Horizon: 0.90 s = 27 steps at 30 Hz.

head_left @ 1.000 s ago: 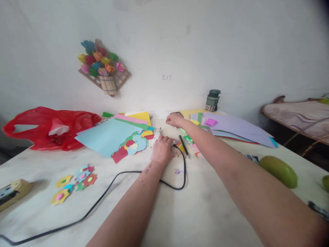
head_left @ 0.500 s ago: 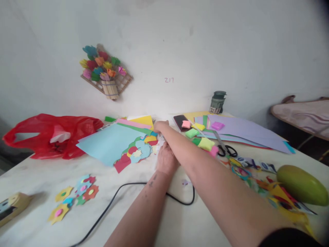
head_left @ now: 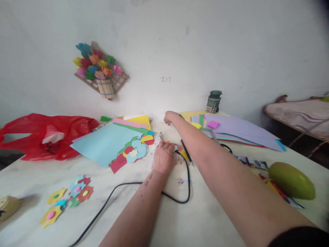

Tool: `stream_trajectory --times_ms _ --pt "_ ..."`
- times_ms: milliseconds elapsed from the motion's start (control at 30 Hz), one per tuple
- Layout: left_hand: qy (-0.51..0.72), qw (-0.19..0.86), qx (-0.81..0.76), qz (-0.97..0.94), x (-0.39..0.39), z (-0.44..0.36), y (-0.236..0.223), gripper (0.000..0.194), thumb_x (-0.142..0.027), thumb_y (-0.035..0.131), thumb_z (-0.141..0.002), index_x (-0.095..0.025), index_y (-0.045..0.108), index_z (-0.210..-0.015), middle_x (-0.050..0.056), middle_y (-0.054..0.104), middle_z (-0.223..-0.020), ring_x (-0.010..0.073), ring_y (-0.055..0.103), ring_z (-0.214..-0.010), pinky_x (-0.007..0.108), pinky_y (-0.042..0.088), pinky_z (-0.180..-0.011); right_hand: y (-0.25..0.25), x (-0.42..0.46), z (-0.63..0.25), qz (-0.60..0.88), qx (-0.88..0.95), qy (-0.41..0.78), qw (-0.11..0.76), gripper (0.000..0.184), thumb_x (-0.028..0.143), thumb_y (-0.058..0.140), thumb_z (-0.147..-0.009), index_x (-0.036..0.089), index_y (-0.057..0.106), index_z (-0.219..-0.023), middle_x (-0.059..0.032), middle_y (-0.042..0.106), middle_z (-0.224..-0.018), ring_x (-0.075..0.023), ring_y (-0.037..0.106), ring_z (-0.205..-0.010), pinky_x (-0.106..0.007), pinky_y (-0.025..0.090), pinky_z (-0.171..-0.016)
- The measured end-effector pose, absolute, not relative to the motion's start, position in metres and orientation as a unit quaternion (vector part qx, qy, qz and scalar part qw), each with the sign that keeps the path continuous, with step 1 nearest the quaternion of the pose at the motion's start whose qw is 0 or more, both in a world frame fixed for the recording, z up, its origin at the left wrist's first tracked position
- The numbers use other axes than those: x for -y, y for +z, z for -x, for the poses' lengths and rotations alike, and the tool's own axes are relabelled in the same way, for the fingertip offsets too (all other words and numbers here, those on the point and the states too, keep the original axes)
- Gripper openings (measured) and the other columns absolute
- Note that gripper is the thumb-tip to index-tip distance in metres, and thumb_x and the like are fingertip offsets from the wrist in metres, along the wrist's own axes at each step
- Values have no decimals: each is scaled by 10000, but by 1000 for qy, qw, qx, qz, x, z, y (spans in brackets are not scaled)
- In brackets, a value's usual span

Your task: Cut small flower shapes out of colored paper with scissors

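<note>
A white table [head_left: 190,226] stood against a pale wall [head_left: 205,41], where a bamboo holder of paper flowers [head_left: 105,88] hung. A red plastic bag [head_left: 74,133] and a light blue sheet [head_left: 100,144] lay to the left, purple paper [head_left: 239,132] and a green fruit [head_left: 293,180] to the right. The white tool [head_left: 157,139] lay mid-table beneath the left hand [head_left: 164,157], its black cord [head_left: 189,185] looping nearby. That hand's fingers curved over it, close together; how firmly they gripped could not be told. The right hand [head_left: 169,117] hung beyond, fingers curled inward, and whether they pinched anything was unclear.
</note>
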<state>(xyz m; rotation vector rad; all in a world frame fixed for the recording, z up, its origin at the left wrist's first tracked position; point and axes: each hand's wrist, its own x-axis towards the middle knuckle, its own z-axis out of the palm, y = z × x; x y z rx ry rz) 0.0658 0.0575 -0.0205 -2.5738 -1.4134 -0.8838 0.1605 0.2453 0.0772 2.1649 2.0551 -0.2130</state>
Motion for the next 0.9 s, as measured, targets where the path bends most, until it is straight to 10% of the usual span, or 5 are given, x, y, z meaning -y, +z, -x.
stream_trajectory --times_ms 467,900 --pt "-310 62 453 833 -64 -64 -24 402 -13 482 -635 -158 685 -951 75 677 -947 241 526 -971 405 445 -926 40 -226 -201 -704 -707 48 -47 395 124 554 -789 100 642 -1173 -218 633 -1171 -284 601 -1093 -359 494 -839" --pt "-320 61 435 839 -71 -62 -27 410 7 483 -650 -140 680 -979 88 675 -943 235 536 -965 385 469 -924 54 -201 -202 -690 -721 37 -45 359 136 574 -755 137 682 -1098 -172 691 -1053 -259 637 -1013 -312 490 -816"
